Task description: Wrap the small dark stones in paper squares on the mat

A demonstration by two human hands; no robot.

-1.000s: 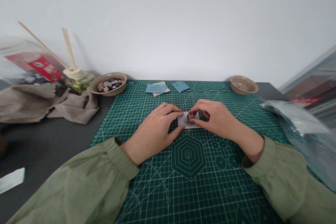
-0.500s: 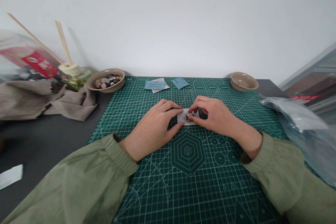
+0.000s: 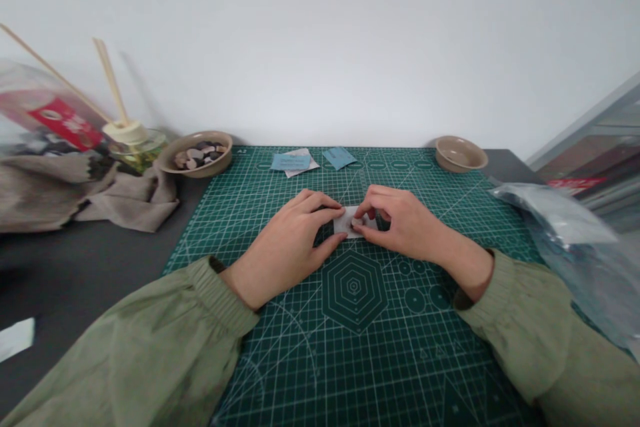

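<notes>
A small white wipe (image 3: 341,228) lies flat on the green cutting mat (image 3: 350,373), in front of me. My left hand (image 3: 295,240) holds down its left edge, the fingertips at the upper corner and the thumb at the lower one. Between the thumb and fingers of my right hand (image 3: 403,223) is a small pale brownish pebble (image 3: 356,221), pinched against the wipe. The fingers cover part of both the pebble and the wipe.
A bowl (image 3: 223,165) of several pebbles stands back left, beside a reed diffuser (image 3: 131,140) and a grey cloth (image 3: 125,197). Blue sachets (image 3: 291,162) lie at the mat's far edge. Another bowl (image 3: 461,155) sits back right, above a clear plastic bag (image 3: 565,213).
The whole view has shifted slightly, so things sit a little further left. Both hands keep nearly the same pose on the wipe and pebble.
</notes>
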